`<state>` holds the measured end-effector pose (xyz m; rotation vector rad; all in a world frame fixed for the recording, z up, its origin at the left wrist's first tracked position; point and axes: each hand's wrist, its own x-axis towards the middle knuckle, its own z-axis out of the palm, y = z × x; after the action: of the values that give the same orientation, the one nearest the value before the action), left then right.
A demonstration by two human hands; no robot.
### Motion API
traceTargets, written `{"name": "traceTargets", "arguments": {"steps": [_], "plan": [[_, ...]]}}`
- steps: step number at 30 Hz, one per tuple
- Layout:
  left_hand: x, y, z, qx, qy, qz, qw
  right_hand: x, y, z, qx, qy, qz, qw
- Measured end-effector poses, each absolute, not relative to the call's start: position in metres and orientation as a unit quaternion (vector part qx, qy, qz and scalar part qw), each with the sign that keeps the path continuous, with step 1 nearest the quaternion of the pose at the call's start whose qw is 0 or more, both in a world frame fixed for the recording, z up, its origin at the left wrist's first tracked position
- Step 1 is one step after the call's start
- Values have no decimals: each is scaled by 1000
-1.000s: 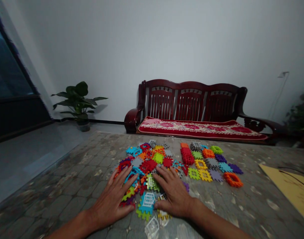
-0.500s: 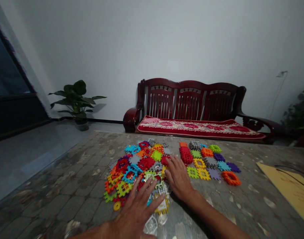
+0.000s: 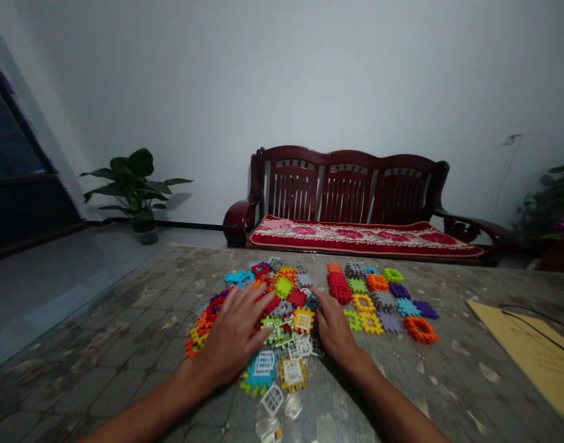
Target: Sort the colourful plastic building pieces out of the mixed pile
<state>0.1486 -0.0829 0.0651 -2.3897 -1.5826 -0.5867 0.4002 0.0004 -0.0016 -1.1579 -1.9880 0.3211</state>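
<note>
While a leafy potted plant (image 3: 138, 184) stands on the floor at far left, a heap of bright notched plastic tiles (image 3: 278, 324) lies mid-way along the grey patterned surface (image 3: 116, 338). The left hand (image 3: 238, 326) is palm-down over the heap's left side, fingers spread and loose. Just right of it, a blue tile (image 3: 258, 380) and a yellow tile (image 3: 293, 386) each carry a white window piece; a loose white frame (image 3: 273, 399) lies in front, between them. The right hand (image 3: 335, 329) is at the heap's right edge, fingers curled beside a teal piece (image 3: 312, 301) — whether it grasps that, I cannot tell. Behind stands a dark red wooden bench (image 3: 349, 191) with a flowered cushion (image 3: 356, 237). Farther right, more tiles (image 3: 382, 300) lie in rough rows — an orange ring (image 3: 420, 338) nearest — then a yellow sheet (image 3: 531, 363).
</note>
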Motion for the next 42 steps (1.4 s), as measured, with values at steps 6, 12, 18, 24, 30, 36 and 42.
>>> {"name": "traceTargets", "arguments": {"steps": [6,12,18,24,30,36,42], "plan": [[53,-11,65,-706,-664,-245,-18,398,4,9,-495,-807,74,312],[12,12,24,-662,-648,-297,-232,391,-2,25,-542,-813,17,212],[16,21,15,-656,-632,-332,-246,385,-3,23,-572,-807,-27,146],[20,32,12,-658,-626,-333,-255,386,-1,21,-575,-800,-14,169],[32,36,14,-654,-629,-323,-270,393,5,16,-581,-771,54,255],[39,40,11,-667,-614,-324,-270,396,9,16,-568,-759,126,294],[47,38,14,-671,-620,-304,-269,402,5,17,-545,-757,156,324]]}}
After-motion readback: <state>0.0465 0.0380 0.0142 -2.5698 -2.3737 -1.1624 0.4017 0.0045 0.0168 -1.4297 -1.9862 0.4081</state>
